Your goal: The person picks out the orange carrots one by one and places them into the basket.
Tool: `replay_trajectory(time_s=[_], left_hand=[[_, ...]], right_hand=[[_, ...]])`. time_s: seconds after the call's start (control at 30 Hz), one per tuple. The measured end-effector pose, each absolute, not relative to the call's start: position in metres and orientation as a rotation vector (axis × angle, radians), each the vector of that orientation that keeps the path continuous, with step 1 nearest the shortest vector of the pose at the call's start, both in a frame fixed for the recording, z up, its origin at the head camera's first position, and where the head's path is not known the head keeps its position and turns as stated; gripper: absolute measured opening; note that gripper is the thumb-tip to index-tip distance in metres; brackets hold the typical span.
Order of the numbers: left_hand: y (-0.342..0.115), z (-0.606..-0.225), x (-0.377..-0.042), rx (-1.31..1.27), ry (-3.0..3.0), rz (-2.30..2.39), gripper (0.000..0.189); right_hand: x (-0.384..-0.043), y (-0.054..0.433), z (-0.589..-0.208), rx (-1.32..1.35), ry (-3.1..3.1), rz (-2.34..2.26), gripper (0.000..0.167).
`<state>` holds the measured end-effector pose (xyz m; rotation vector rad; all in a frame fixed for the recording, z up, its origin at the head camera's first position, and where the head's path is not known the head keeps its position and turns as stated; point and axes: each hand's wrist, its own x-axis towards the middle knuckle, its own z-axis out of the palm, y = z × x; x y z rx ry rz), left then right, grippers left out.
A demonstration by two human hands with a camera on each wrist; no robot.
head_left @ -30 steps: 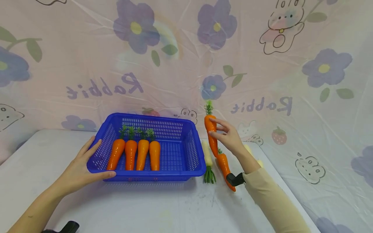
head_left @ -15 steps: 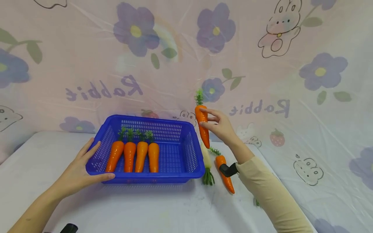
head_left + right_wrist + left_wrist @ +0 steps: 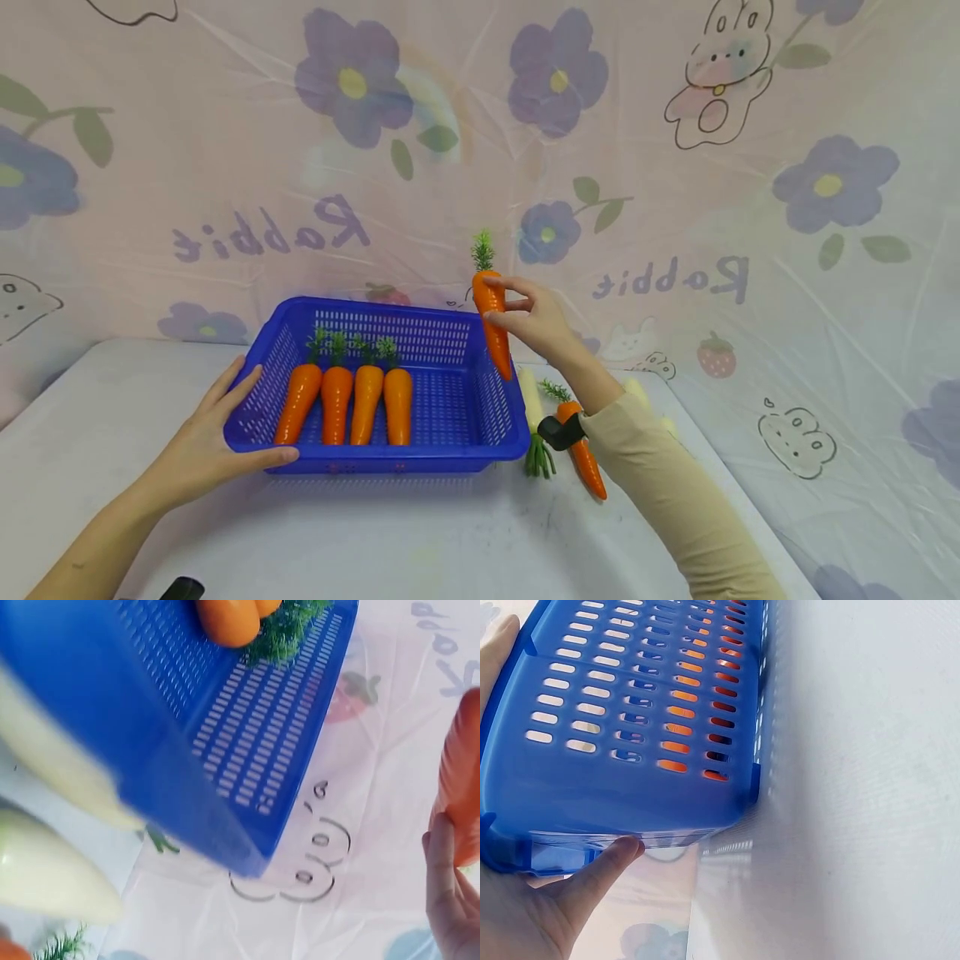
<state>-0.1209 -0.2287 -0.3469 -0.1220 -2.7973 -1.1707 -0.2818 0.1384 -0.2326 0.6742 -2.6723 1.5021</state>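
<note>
A blue perforated plastic basket (image 3: 397, 452) stands on the table with several orange carrots (image 3: 337, 404) lined up along its left part, green tops toward the back. My left hand (image 3: 206, 437) rests against its front left corner, fingers straight and spread along the left side, thumb along the front; in the left wrist view the thumb (image 3: 609, 871) touches the wall. Above the basket's right rim, my right hand (image 3: 542, 323) pinches another carrot (image 3: 491, 312) between thumb and fingers, leafy end up and tip down. The right wrist view cuts off part of this carrot (image 3: 461, 780).
Right of the basket lies a white radish (image 3: 532, 400) with green stalks toward the front. Beside it, partly behind the right wrist's black mount (image 3: 561, 432), is one more carrot (image 3: 588, 473). A printed cloth backdrop (image 3: 450, 192) hangs behind the table.
My right hand has lifted its carrot away from the one on the table and carried it left to the basket's right rim. The left hand keeps its place on the basket.
</note>
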Motion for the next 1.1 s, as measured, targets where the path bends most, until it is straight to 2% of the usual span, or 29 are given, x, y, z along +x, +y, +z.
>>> replay_trajectory(time_s=[0.6,1.1], left_hand=[[-0.229,-0.348,-0.121,-0.126,-2.779,-1.173,0.112],[-0.229,-0.349,-0.121,-0.141,-2.765,-1.187,0.113]], right_hand=[[-0.287,0.1,-0.249,0.837,-2.872,1.405,0.048],[-0.303,0.087,-0.273,0.913,-2.923,1.337,0.046]])
